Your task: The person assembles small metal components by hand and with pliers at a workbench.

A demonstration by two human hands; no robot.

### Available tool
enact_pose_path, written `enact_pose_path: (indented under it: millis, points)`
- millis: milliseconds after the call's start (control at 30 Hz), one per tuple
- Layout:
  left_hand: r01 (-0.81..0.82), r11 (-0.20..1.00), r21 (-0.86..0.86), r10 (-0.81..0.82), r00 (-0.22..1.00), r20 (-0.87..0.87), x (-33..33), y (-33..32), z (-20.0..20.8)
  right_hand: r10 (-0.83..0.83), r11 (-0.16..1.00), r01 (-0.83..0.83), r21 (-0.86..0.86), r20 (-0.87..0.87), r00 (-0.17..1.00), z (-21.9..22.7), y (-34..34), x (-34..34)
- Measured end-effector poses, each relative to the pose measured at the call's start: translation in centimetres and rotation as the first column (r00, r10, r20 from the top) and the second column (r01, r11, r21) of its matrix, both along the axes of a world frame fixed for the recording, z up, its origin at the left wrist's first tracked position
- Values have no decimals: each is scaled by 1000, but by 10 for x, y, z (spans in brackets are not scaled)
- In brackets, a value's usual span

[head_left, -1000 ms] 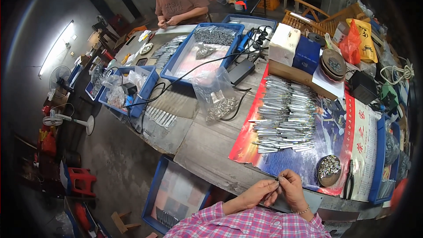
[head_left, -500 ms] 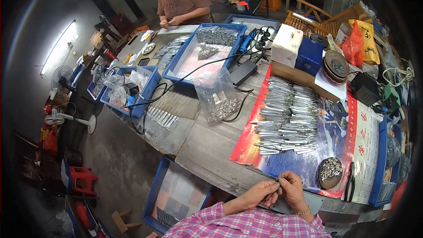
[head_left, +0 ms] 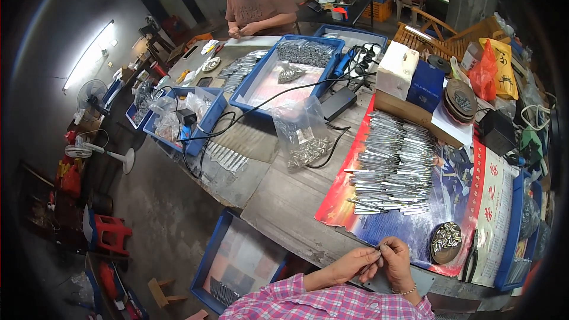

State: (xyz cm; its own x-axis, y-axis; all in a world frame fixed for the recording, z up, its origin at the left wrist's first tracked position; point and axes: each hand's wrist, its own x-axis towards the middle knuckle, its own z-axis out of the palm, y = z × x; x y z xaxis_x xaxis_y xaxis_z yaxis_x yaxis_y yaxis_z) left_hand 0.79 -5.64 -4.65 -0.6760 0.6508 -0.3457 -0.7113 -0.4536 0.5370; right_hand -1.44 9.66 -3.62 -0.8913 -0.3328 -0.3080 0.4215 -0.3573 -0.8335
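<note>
At the table's near edge my left hand (head_left: 354,264) and my right hand (head_left: 396,262) meet, fingertips pinched together. What they hold between them is too small and too covered by the fingers to make out. Just beyond, on a colourful poster (head_left: 379,229), lie dense rows of slim silvery metal pieces (head_left: 394,163). A round dish of short metal cylinders (head_left: 446,241) stands to the right of my right hand. Beside that dish lie dark-handled pliers (head_left: 470,258).
A clear bag of small metal parts (head_left: 305,142) and a black adapter (head_left: 339,104) with cables lie mid-table. Blue trays stand at the far side (head_left: 240,102), left (head_left: 216,109), right (head_left: 508,261) and below the edge (head_left: 207,255). A person (head_left: 261,9) sits across the table.
The whole view has shifted, so the table and trays appear slightly further right and lower. My hands stay pinched together, with small shifts of the fingers.
</note>
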Motion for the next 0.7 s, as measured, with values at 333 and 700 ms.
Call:
enact_pose_path:
  millis: [333,700]
  points:
    - [-25,999,45,25,1000,-1,4,1,-2,-23,1000,23,-10,-25,999,-7,-1,4]
    - [-34,999,37,36,999,-37,9,-2,-2,-22,996,21,-84,-8,1000,-12,-4,4]
